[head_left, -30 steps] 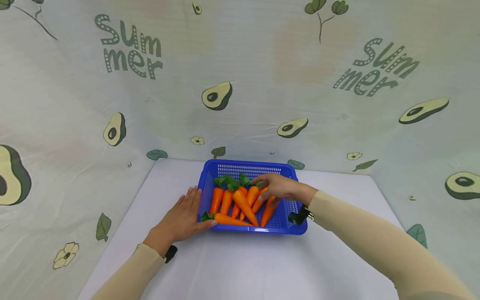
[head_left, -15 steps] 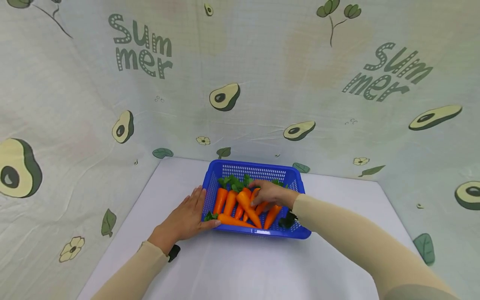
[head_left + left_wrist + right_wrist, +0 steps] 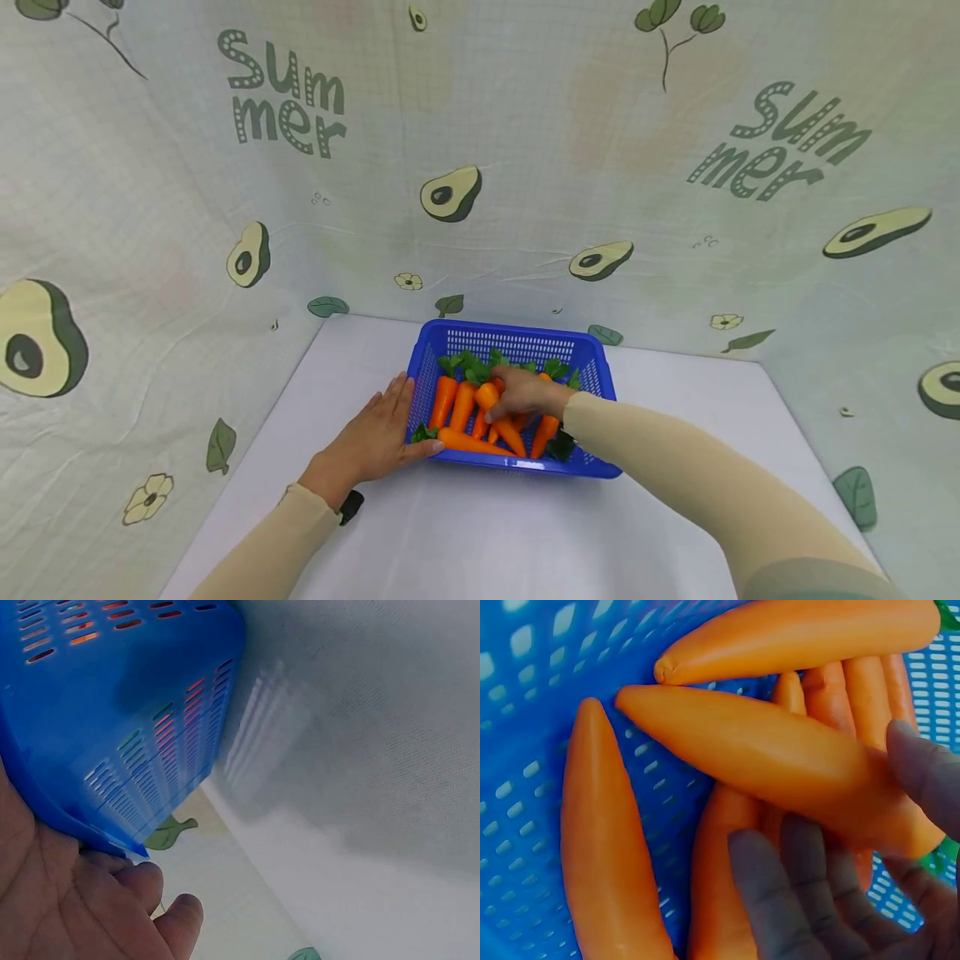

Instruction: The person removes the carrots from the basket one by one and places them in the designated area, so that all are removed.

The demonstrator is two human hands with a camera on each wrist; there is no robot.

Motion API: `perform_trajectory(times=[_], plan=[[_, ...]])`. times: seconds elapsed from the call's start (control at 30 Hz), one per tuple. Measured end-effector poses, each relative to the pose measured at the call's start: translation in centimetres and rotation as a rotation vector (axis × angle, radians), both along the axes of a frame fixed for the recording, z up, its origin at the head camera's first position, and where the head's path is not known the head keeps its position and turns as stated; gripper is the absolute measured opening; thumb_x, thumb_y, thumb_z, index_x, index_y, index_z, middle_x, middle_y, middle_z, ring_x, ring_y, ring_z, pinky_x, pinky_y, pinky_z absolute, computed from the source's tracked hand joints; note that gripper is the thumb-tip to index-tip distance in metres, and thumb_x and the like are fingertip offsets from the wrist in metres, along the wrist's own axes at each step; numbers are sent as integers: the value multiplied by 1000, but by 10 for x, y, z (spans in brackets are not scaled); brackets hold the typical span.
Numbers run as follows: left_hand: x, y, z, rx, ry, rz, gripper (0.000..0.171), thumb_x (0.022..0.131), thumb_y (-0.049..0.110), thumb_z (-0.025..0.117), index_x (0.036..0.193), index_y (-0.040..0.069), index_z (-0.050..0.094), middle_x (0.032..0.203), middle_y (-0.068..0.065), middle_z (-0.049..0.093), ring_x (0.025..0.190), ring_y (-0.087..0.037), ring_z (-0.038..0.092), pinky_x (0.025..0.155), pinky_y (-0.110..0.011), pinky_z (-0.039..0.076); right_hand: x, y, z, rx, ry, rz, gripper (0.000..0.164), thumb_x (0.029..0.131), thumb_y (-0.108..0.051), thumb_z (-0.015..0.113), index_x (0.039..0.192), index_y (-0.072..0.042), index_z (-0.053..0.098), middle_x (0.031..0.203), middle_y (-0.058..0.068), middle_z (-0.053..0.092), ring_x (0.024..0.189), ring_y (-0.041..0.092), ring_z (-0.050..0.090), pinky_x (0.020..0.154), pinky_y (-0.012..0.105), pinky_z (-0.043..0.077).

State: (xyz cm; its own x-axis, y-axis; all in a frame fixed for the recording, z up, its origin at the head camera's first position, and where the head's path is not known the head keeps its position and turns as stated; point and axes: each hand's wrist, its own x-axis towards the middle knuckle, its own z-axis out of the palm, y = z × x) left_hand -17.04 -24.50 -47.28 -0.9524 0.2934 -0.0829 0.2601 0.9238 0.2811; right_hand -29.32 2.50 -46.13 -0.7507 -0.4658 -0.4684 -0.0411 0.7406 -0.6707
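A blue plastic basket [image 3: 438, 324] with slotted walls holds several orange carrots with green tops. My left hand [image 3: 367, 437] lies with straight fingers along the basket's left wall, its thumb over the front rim. In the left wrist view, the palm [image 3: 67, 900] is by the blue rim. My right hand [image 3: 521, 392] reaches into the basket over the top carrot [image 3: 495, 417], which lies slanted across the others. In the right wrist view, the thumb [image 3: 930, 776] is at one side of this carrot [image 3: 780, 757], the fingers [image 3: 769, 892] at the other; no firm grip shows.
One carrot [image 3: 468, 442] lies along the basket's front wall, and another [image 3: 545, 435] lies toward its right side. The basket stands on a white table [image 3: 450, 542]. Behind hangs a pale cloth [image 3: 525, 125] printed with avocados. Each wrist wears a dark device.
My right hand has moved left and lower into the basket, over the slanted carrot. The left hand stays at the left wall. The head view has shifted slightly.
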Motion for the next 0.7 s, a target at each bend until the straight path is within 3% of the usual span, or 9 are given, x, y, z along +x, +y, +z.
perform_trajectory(times=[0.13,0.27,0.43,0.7], plan=[[-2,4,0,1,-12,-2,120,94,84,47,165,-8,15,174,-27,13,162,-40,20,131,-57,22,-3,5,-2,-39,-3,41,86,87,-16,87,160,-10,42,148,19,57,108,27,67,81,49,66],[-2,6,1,10,-29,2,121,94,84,46,165,-8,14,175,-27,11,162,-40,19,131,-58,21,-8,18,0,-186,-83,60,79,93,-13,80,161,-10,39,135,19,63,102,26,72,86,51,65],[-1,6,0,12,-39,20,124,92,87,45,165,-7,13,175,-26,10,162,-41,20,130,-60,20,-14,32,9,-357,-182,-17,82,98,-12,75,166,-11,28,141,25,60,100,31,76,89,55,64],[-2,5,-3,17,-61,42,125,91,87,47,166,-6,11,176,-25,7,161,-42,21,130,-60,20,-13,51,21,-506,-198,-133,77,103,-16,71,165,-14,27,140,26,63,104,30,75,99,64,56]])
